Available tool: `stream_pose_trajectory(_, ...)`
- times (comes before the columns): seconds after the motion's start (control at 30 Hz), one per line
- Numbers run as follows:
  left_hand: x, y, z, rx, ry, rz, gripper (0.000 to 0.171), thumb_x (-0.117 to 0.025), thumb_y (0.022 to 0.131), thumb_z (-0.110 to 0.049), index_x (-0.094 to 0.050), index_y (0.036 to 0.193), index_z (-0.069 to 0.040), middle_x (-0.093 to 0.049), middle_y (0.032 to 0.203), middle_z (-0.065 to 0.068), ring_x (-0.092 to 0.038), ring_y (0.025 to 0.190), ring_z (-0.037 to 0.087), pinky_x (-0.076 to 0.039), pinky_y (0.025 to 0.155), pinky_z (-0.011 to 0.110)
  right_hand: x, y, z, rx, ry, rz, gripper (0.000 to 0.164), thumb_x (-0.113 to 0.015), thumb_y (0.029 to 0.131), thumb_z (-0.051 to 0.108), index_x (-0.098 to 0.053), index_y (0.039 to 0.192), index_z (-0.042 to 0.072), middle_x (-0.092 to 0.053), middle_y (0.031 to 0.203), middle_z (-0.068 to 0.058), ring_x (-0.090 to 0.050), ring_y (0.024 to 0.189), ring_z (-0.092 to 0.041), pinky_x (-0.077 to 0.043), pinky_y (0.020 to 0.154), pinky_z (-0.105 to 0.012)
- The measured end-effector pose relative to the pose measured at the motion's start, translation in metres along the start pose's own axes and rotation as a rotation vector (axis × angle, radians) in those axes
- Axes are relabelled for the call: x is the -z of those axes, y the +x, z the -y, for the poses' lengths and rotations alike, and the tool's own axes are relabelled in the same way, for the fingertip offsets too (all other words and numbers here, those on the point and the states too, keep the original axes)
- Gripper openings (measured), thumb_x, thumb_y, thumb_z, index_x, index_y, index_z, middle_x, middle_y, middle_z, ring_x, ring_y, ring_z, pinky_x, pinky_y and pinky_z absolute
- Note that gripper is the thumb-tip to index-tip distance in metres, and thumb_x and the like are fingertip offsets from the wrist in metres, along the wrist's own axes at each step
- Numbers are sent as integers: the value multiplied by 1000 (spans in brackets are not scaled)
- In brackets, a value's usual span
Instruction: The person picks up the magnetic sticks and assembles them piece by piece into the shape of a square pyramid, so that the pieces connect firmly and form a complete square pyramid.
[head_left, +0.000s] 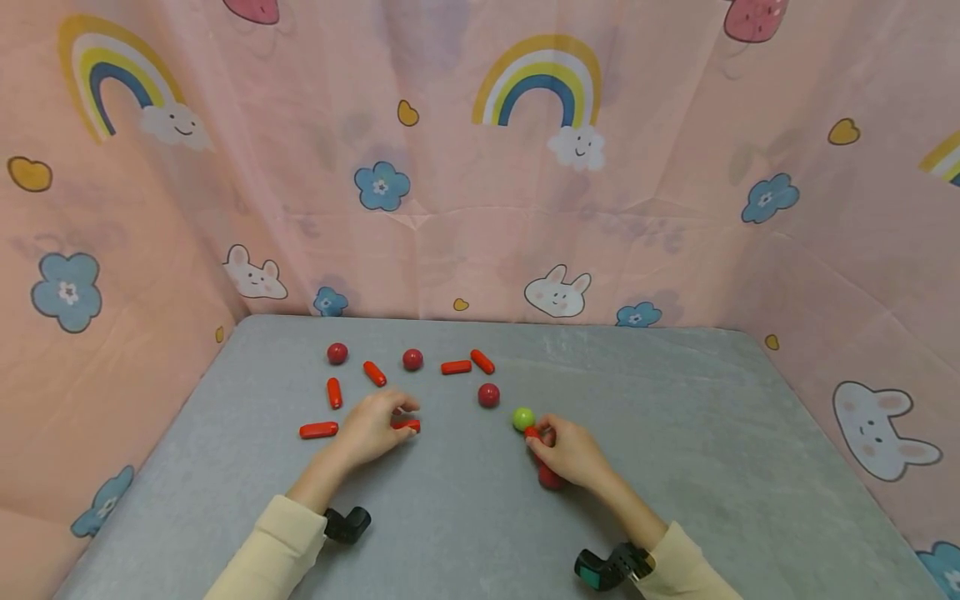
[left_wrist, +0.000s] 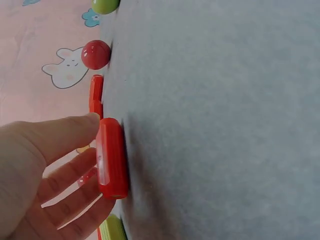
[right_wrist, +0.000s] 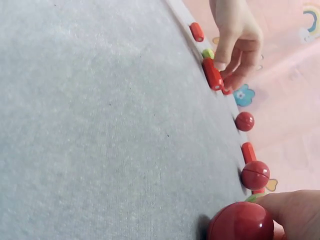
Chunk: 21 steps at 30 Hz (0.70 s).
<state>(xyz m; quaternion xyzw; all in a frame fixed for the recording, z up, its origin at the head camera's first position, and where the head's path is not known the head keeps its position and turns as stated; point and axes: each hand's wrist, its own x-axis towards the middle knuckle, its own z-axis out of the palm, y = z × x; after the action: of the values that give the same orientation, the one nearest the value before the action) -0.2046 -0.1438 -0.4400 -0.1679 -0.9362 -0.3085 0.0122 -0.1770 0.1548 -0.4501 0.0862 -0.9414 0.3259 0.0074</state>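
Red stick [left_wrist: 112,162] between thumb and fingers of left hand [head_left: 373,427], second stick [head_left: 532,433] pinched in right hand [head_left: 574,451]

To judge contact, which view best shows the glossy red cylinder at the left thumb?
Left wrist view: the glossy red cylinder appears large, nearly whole. The head view shows mainly one end past the left hand; the right wrist view shows it small.

The grey table [head_left: 712,417] bears red sticks [head_left: 318,430], red balls [head_left: 489,395], a green ball [head_left: 523,419], perhaps something yellow-green [left_wrist: 114,228].
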Motion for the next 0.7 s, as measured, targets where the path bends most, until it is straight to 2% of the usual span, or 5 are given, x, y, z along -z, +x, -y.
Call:
stream_pose_trajectory(0.27, -2, -1, 3, 30, 42, 21, 27, -76, 73, -9, -69, 99, -11, -65, 92, 0, -59, 87, 17, -49, 76, 34, 0, -2, 0, -40, -7, -33, 17, -69, 78, 15, -62, 86, 2, -52, 62, 2, -44, 54, -9, -36, 52, -23)
stream_pose_trajectory(0.7, -3, -2, 6, 8, 99, 19, 22, -71, 74, -1, -70, 93, -12, -63, 85, -1, -56, 80, 17, -48, 74, 35, 2, -5, 2, -96, 29, -14, 18, -69, 77, 16, -61, 85, 1, -56, 62, 1, -48, 54, -8, -38, 50, -23)
